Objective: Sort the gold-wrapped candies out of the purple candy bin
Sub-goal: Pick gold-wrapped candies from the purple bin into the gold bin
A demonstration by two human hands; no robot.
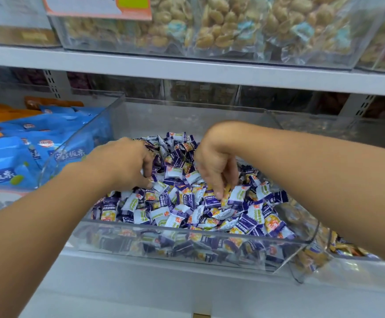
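Hands (122,164) (216,166) crowd bin (187,235) centre, edges free.

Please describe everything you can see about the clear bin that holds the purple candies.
The bin is a clear plastic box, open on top, with a low front wall and higher side walls. It sits on a white shelf between a bin of blue packets and another clear bin on the right. It is heaped with small purple-and-white wrapped candies. Both hands reach into it: the left hand digs into the heap, and the right hand pinches something yellowish with its fingers.
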